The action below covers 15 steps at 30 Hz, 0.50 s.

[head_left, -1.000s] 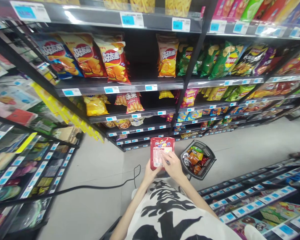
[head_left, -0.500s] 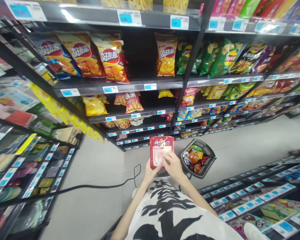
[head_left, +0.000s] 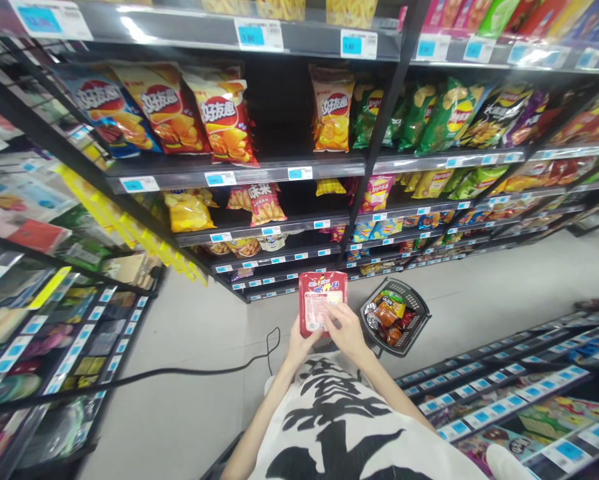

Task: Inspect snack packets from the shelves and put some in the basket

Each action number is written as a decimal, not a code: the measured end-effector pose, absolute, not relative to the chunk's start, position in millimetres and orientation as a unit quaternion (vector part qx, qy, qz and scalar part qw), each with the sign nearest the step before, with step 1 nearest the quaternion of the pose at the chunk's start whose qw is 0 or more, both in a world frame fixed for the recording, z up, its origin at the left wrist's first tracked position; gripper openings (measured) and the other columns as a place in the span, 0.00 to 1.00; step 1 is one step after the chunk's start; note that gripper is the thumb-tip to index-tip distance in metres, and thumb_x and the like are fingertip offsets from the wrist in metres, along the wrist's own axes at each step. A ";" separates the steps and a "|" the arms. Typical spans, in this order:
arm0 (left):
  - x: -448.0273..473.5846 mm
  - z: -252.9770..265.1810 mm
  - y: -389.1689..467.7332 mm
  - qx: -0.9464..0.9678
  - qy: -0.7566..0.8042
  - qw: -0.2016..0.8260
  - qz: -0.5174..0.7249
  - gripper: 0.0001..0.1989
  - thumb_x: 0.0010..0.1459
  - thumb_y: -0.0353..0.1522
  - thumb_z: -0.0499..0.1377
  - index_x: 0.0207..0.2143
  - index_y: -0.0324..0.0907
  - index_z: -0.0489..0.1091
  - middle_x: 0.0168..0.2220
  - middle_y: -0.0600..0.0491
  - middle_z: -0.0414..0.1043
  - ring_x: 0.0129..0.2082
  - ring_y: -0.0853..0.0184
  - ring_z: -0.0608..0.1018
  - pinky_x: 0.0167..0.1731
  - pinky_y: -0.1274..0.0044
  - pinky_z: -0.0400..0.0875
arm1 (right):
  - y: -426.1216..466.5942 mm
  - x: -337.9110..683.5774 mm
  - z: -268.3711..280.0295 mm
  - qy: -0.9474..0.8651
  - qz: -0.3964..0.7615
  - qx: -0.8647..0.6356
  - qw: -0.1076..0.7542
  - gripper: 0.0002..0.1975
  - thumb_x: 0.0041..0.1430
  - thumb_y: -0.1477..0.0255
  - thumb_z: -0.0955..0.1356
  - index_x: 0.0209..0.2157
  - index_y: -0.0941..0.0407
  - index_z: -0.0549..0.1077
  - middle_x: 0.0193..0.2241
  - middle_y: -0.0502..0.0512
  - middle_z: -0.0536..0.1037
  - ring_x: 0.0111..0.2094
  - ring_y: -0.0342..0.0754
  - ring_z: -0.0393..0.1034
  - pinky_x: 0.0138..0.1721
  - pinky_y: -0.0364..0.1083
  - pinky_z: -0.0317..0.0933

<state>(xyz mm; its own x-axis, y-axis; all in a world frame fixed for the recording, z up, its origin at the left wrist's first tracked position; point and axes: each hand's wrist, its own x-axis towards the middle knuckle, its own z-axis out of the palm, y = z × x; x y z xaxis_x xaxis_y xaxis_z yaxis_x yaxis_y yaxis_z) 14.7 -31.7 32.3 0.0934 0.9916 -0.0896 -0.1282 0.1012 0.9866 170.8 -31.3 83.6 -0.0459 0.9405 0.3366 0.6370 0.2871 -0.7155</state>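
Held a red packet [head_left: 312,287] to the left of the black basket [head_left: 411,329], apart from it and raised above the grey floor [head_left: 189,417], with a printed label turned toward the head camera. Pinched its lower left part in the left hand [head_left: 298,347], with the thumb across the front and the other fingers hidden behind. Laid the right hand [head_left: 349,333] over the packet's lower right, nearer the basket than the left, with bent fingers reaching onto the label. Could not tell whether pinching, pressing or merely touching there.

Saw several snack packs [head_left: 389,309] heaped inside the basket, reddish-brown and yellow among them. Faced a tall black rack [head_left: 336,168] beyond the basket, stocked with green bags [head_left: 452,117] high above it and an orange bag [head_left: 332,110] farther left. Noticed yellow items [head_left: 129,227] strung in a line well left of the basket, and a black cable [head_left: 194,371] stretching that way too. Saw price-tagged low shelves [head_left: 509,407] to the basket's right, nearer the body. Wore a black-and-white top [head_left: 329,427], closer in than the basket.
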 end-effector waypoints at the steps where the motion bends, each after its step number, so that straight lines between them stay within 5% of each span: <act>1: 15.0 32.9 -31.6 0.463 0.466 0.576 0.486 0.31 0.50 0.43 0.70 0.54 0.40 0.71 0.55 0.42 0.75 0.54 0.52 0.77 0.53 0.66 0.72 | -31.3 171.1 83.6 -0.687 0.199 -0.577 0.395 0.19 0.68 0.71 0.65 0.58 0.54 0.74 0.29 0.52 0.73 0.35 0.48 0.69 0.41 0.47 0.66; 5: 16.6 33.6 -30.2 0.471 0.460 0.576 0.484 0.31 0.50 0.43 0.70 0.54 0.39 0.71 0.54 0.42 0.76 0.54 0.52 0.77 0.54 0.65 0.71 | -30.1 173.5 83.5 -0.641 0.220 -0.627 0.384 0.25 0.66 0.70 0.66 0.64 0.55 0.67 0.26 0.48 0.70 0.30 0.47 0.68 0.37 0.45 0.65; 15: 17.7 25.9 -26.5 0.459 0.452 0.581 0.497 0.35 0.50 0.41 0.70 0.59 0.40 0.67 0.57 0.41 0.73 0.55 0.52 0.77 0.54 0.65 0.71 | -31.3 175.5 85.9 -0.653 0.214 -0.609 0.396 0.20 0.67 0.69 0.64 0.58 0.56 0.74 0.24 0.49 0.70 0.29 0.46 0.66 0.35 0.44 0.64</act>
<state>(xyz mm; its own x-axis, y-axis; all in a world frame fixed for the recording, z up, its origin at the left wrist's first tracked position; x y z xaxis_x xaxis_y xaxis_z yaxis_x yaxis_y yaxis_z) 17.7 -26.5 25.9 0.0975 0.9928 -0.0700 -0.1625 0.0852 0.9830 175.5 -31.3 85.9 0.0566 0.9647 0.2570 0.6257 0.1664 -0.7621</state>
